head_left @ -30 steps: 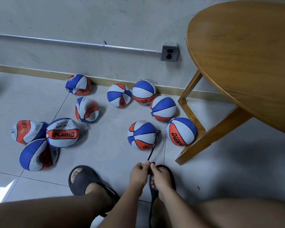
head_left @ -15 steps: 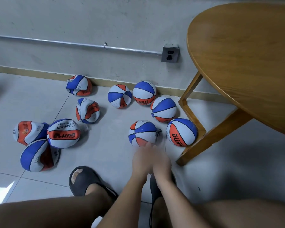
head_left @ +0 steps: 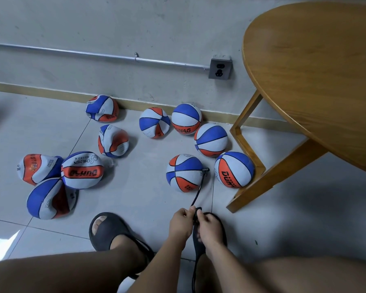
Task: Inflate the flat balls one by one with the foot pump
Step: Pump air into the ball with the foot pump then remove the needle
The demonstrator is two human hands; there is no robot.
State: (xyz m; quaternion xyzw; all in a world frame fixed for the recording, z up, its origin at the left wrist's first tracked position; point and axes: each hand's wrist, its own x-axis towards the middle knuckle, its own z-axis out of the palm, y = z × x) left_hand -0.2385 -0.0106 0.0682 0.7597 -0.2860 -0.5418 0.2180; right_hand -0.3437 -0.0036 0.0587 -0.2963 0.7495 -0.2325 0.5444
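Left hand (head_left: pixel 181 224), right hand (head_left: pixel 210 227): both pinched near end of hose (head_left: pixel 199 189). Hose axis ran straight ahead of hands to ball (head_left: pixel 184 172) on floor (head_left: pixel 135 197). Nozzle (head_left: pixel 205 170) at ball's right flank. Left hand marginally nearer ball.

Grey tile floor (head_left: pixel 140 197): 10 red/white/blue balls (head_left: pixel 211 140) on it, some flat; table leg (head_left: pixel 273 180) at rt; black sandal (head_left: pixel 106 231).

Grey concrete wall (head_left: pixel 114 28) carrying a metal conduit (head_left: pixel 93 54) that is running to a socket box (head_left: pixel 220 68); yellow skirting (head_left: pixel 40 90) is edging the pale tiled floor (head_left: pixel 40 127); a round wooden table (head_left: pixel 315 70) is standing at right.
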